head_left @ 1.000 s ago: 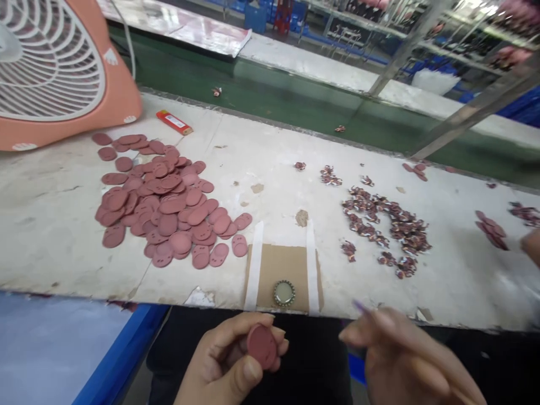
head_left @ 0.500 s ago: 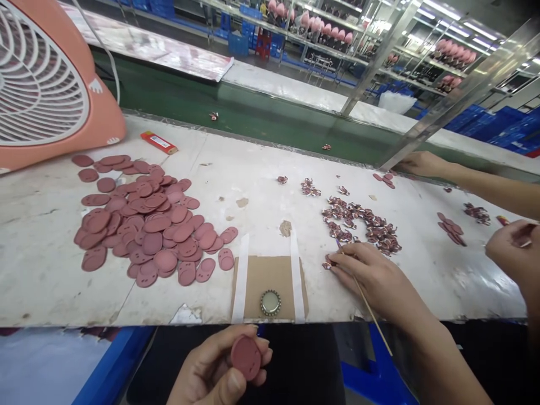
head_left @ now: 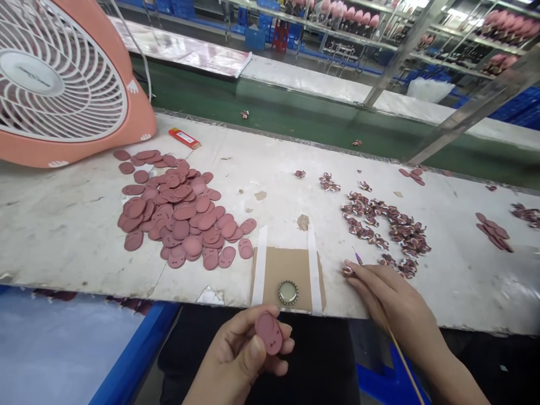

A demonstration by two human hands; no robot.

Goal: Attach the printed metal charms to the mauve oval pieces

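Below the table's front edge, my left hand [head_left: 236, 360] pinches a reddish-brown oval disc [head_left: 269, 333] between thumb and fingers, its face with small holes turned up. My right hand [head_left: 400, 315] rests on the table at the right. It is closed around a thin brush [head_left: 396, 343] with a wooden handle and a purple part near the tip. The fingertips touch a small brown-and-white piece [head_left: 347, 271]; whether they grip it I cannot tell. Several similar brown pieces [head_left: 407, 225] lie just beyond that hand. A bottle cap [head_left: 288, 293] sits on a taped cardboard square [head_left: 284, 264] between the hands.
A large pile of oval discs [head_left: 181, 214] covers the left of the white table [head_left: 59, 225]. Behind it stand an orange fan [head_left: 141, 101] and a small red box [head_left: 184, 138]. More discs [head_left: 493, 230] lie far right. A metal post [head_left: 464, 118] slants over the green belt [head_left: 295, 121].
The view has swung left, so the table's things sit further right. Another person's hands at the right have left the picture. My left hand has turned the disc slightly.
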